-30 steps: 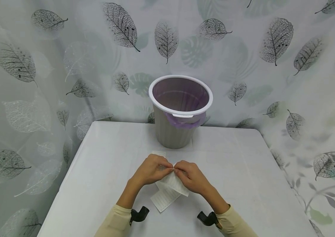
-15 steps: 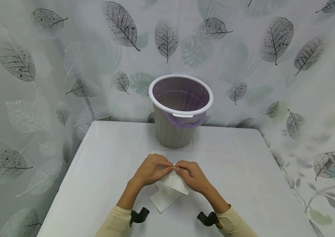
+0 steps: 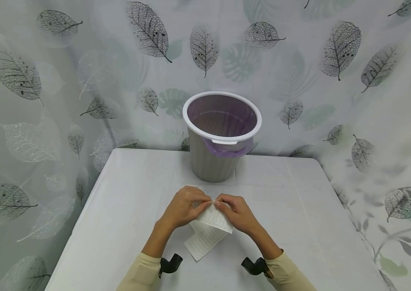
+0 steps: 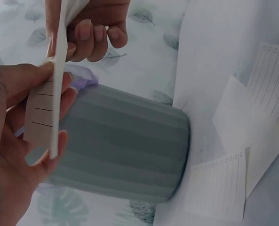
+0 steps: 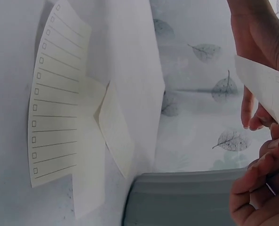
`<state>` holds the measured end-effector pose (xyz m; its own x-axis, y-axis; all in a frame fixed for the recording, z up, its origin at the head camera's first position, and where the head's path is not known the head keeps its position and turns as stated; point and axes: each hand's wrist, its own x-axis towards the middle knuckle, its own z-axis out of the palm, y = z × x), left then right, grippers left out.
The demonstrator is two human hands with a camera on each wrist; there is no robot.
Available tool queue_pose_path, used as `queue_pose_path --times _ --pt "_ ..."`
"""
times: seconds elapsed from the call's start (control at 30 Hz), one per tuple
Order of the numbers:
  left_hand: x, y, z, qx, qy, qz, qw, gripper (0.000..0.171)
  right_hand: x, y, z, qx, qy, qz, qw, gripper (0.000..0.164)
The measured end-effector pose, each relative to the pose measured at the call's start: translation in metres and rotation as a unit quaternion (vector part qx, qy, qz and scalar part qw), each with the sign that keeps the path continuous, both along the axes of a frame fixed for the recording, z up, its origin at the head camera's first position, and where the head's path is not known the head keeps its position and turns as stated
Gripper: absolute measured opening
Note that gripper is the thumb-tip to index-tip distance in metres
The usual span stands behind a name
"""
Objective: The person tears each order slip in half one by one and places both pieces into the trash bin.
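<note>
A person's left hand (image 3: 185, 207) and right hand (image 3: 239, 214) pinch a ruled paper (image 4: 41, 113) in a fingertip grip above overlapping slips (image 3: 205, 242) (some lined) on the white desk (image 3: 285, 198).

Leaf-print backdrop (image 3: 223, 60) — pale grey, white tabletop (image 3: 292, 210)

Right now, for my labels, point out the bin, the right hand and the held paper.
Bin (image 3: 209, 159), head view: front wall.
Right hand (image 3: 239, 213), head view: back.
Held paper (image 4: 42, 117), left wrist view: lined face.

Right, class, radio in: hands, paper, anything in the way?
Left hand, right hand: both pinch lined paper. More sheets on table below. Bin beyond, not blocking.
</note>
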<state>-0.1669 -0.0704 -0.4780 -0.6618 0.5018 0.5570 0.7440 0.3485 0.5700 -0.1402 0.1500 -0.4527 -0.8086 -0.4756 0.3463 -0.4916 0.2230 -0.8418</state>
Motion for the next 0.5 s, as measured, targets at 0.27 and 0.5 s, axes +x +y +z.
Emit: queue_pose_path --times 0.27,0.5 --pt "-0.001 -0.001 -0.002 0.022 0.008 0.011 0.9997 0.005 -0.002 -0.004 0.001 -0.008 0.01 -0.012 1.0 0.017" --pt "-0.001 -0.002 -0.001 0.034 0.003 0.009 0.9994 0.005 -0.008 -0.004 -0.01 -0.006 -0.014 -0.019 1.0 0.016"
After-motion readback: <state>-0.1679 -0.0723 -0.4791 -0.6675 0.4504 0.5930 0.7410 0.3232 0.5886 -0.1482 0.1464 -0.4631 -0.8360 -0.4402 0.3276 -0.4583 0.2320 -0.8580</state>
